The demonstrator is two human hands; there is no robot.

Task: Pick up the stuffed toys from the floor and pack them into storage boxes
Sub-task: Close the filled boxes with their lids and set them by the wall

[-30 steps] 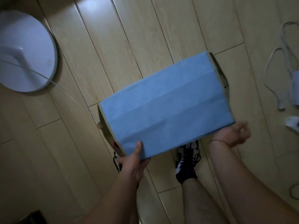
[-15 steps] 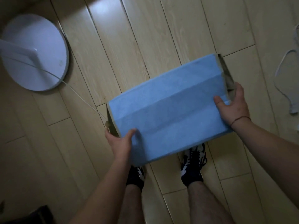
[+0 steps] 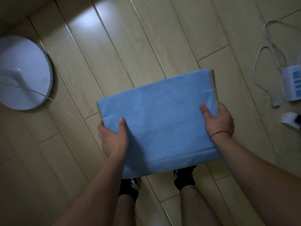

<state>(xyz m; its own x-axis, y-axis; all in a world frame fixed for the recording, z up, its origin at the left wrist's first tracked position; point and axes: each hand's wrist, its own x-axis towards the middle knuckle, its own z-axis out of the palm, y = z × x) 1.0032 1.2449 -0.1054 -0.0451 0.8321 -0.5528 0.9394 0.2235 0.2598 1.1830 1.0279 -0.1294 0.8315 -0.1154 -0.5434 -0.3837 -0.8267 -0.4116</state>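
Note:
I hold a blue fabric storage box [image 3: 161, 121] in front of me above the wooden floor, its flat blue side facing up. My left hand [image 3: 113, 137] grips its left end, thumb on top and fingers underneath. My right hand [image 3: 217, 119] grips its right end the same way, thumb pressed on the blue surface. A beige trim edge shows along the box's right side. No stuffed toy is in view.
A round white lamp base [image 3: 22, 77] with a thin cord sits on the floor at left. At right lie a white power strip [image 3: 292, 84] with a looped cable and a small white device [image 3: 291, 122]. My two feet in dark shoes stand under the box.
My right hand came up from below the box's corner and took hold of its right end. My left hand shifted along the left end. The box turned more level and closer to me.

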